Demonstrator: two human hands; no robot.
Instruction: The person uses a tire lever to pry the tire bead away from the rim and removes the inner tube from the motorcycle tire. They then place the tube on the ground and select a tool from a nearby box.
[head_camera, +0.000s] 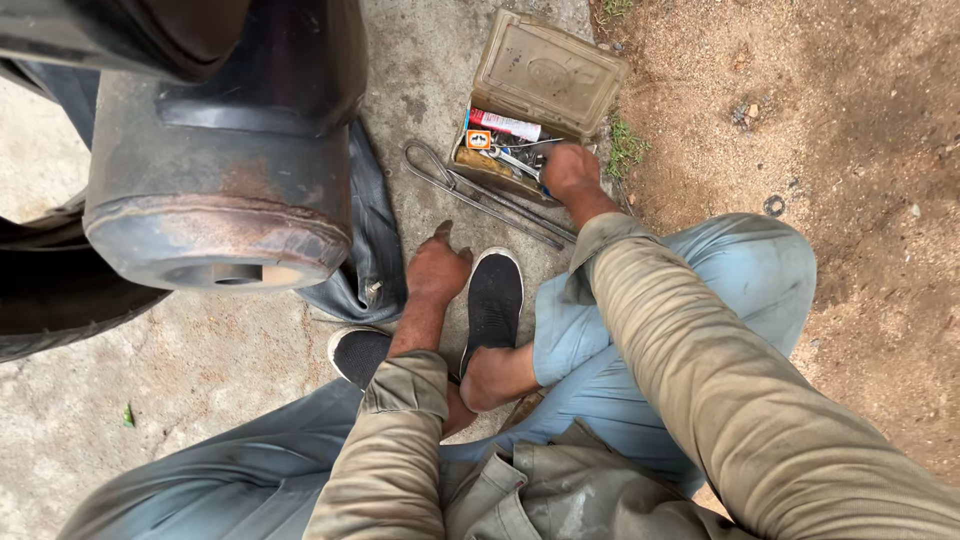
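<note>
My right hand reaches into an open, grimy plastic box holding a red-and-white tube and small metal parts; whether its fingers grip anything is hidden. My left hand rests on the concrete beside my black shoe, fingers loosely curled, holding nothing that I can see. Long bent metal levers lie on the ground between the two hands, just in front of the box.
A rusty motorcycle exhaust pipe looms at the upper left, with a black tyre beside it. A dark inner tube lies under the exhaust. Bare dirt borders the concrete on the right.
</note>
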